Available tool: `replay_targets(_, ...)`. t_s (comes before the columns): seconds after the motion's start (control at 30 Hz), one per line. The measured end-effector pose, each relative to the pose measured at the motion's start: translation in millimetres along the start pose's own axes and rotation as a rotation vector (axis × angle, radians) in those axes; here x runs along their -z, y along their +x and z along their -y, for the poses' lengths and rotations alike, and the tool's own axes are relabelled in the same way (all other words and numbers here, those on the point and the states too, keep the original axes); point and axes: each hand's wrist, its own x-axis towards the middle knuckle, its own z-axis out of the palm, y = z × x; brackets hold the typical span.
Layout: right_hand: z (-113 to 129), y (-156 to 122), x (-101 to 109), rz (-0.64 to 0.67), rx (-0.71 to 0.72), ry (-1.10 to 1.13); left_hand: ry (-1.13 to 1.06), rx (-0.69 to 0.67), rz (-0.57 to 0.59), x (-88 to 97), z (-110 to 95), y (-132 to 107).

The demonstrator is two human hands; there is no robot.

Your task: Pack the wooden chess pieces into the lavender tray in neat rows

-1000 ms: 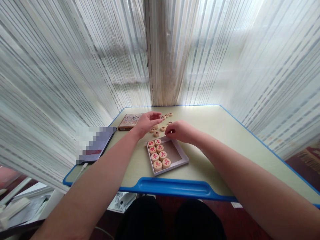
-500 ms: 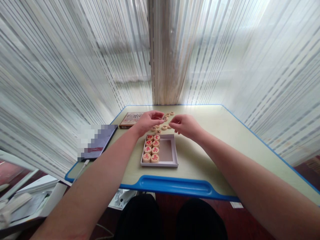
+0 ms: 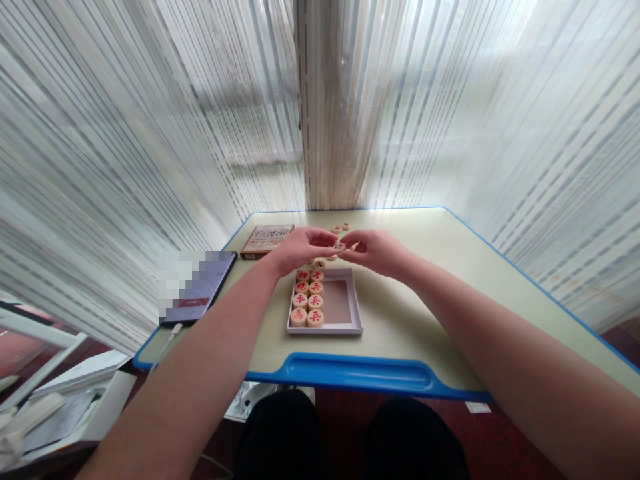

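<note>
A round wooden xiangqi piece (image 3: 339, 247) with dark lettering is between my two hands, above the far middle of the table. My left hand (image 3: 305, 250) pinches it from the left with thumb and fingers. From the other side, the fingertips of my right hand (image 3: 375, 251) close on its right edge. In front of the hands lies a shallow white box (image 3: 357, 313), its left half filled with two columns of red-lettered xiangqi pieces (image 3: 315, 303). A dark-lettered piece (image 3: 319, 264) sits just behind the box. Other loose pieces are partly hidden by my hands.
Two more pieces (image 3: 337, 229) lie farther back. A printed box lid (image 3: 265, 240) rests at the far left. Nearer on that side is a tablet (image 3: 213, 283) with a white cable (image 3: 167, 343). A blue tray ledge (image 3: 360, 372) edges the table, and curtains (image 3: 340, 120) hang behind it.
The dark-lettered piece at my left fingertips has moved right and nearer. My right hand has come in from the right to meet it, narrowing the gap between my hands.
</note>
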Motion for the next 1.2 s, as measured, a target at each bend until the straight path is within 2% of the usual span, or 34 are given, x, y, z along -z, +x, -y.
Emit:
replay_targets(0.13,5,-3,5,0.011,-0.006,0.039,0.011,-0.003,0.052,-1.2,-3,-1)
replay_targets(0.33,8,-6,12,0.253,-0.010,-0.056,0.207,0.000,-0.086,-2.0,2,1)
replay_targets(0.47,9,-6,8,0.281,0.035,-0.096,0.283,0.006,-0.015,-1.2,6,2)
replay_targets(0.6,14,-9,9,0.283,0.112,-0.143,0.297,-0.028,-0.097,-0.2,6,4)
replay_targets(0.8,35,-20,10,0.447,0.135,-0.254,0.232,-0.013,-0.166,1.5,6,5)
replay_targets(1.03,37,-24,5,0.425,0.182,-0.289,0.254,-0.010,-0.161,2.2,8,7)
replay_targets(1.2,37,-21,2,0.350,0.128,-0.360,0.333,-0.045,-0.148,6.7,12,9)
